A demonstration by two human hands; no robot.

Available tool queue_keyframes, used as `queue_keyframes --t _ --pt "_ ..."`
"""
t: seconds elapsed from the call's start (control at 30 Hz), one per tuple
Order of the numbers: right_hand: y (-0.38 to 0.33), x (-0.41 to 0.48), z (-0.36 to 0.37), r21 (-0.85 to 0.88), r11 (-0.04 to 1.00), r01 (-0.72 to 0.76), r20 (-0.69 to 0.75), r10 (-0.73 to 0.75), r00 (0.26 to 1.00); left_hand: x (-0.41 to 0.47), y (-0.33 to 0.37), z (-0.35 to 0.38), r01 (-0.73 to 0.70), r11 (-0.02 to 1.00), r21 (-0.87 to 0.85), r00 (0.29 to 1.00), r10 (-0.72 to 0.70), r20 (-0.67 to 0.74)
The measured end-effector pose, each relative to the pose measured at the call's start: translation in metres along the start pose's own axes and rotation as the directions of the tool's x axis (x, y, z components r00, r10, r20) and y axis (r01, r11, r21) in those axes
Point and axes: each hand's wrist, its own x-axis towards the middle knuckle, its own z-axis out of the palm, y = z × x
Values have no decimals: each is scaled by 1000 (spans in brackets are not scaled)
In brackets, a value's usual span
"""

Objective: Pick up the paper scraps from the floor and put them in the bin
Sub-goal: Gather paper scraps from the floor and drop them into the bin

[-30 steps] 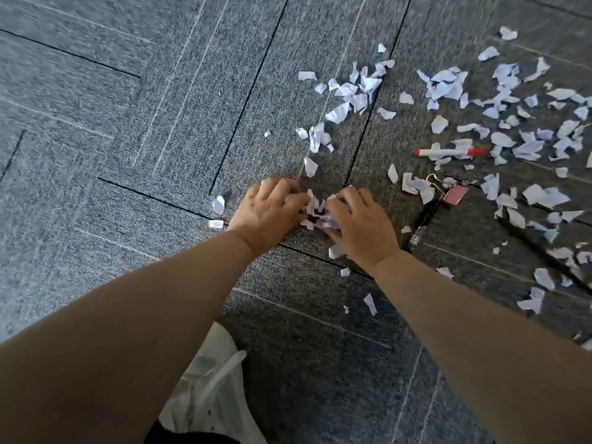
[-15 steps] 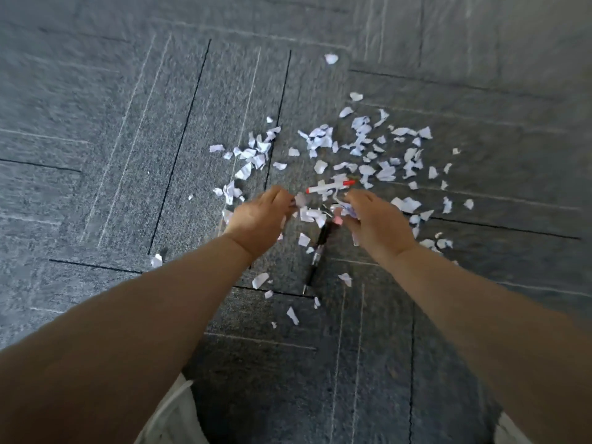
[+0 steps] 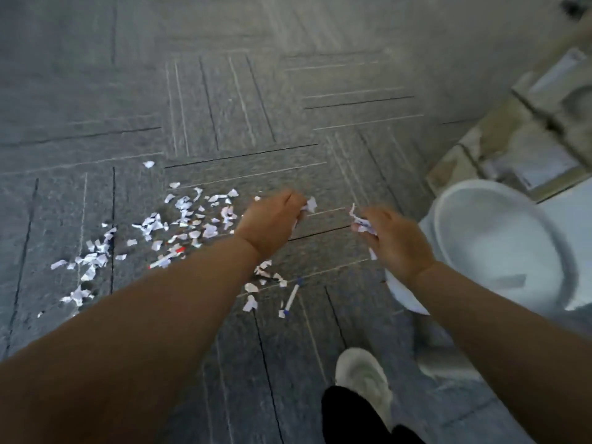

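While blurred, both hands clutch paper scraps | left hand | right hand overlaps bin

Floor: carpet tile, grey, matt, coarse woven pile with thin pale and dark lines. Paper scraps: thin white torn paper, matt, crumpled, ragged edges. Left hand and right hand each clutch crumpled paper of the same kind. Bin: white plastic, smooth, faint sheen on rim and inner wall. Two pens on the carpet: smooth plastic barrels, white; one blue-tipped, one red-capped. Shoe: off-white, matt upper, material unclear through blur.
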Motion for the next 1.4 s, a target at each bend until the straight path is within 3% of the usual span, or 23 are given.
queue_keyframes --t 0.2,0.33,0.43,0.53,0.67,0.77,0.9,1.03,1.23,1.33,1.4 --pt "78 -50 -73 7 968 -251 -123 250 960 49 93 19 -185 979 -79 983 186 -5" --pt "115 -68 -88 8 896 -444 -242 433 869 73 142 33 -106 984 -142 989 119 85" --pt "139 -79 -84 -127 782 -611 -163 591 790 89 174 38 -195 976 -95 976 203 82" --pt "155 -90 -82 -290 687 -666 -72 678 731 107 194 51 -381 923 -56 922 384 56" --pt "162 -102 -86 -253 671 -697 -165 680 714 132 215 73 -425 905 -19 901 425 90" --pt "164 -111 -89 -220 668 -711 -213 678 703 145 235 84 -387 921 38 916 379 132" --pt "165 -123 -93 -191 673 -714 -241 673 699 146 250 107 -409 910 62 852 357 384" --pt "165 -128 -93 -190 686 -702 -195 674 712 139 244 118 -439 895 79 724 300 622" --pt "160 -132 -86 -191 736 -650 -117 640 760 123 225 122 -468 874 133 742 306 597" --pt "153 -133 -80 -199 801 -565 -39 569 821 114 203 121 -480 867 133 691 280 667" --pt "148 -136 -74 -186 862 -471 104 494 863 108 189 116 -538 834 124 651 317 690"
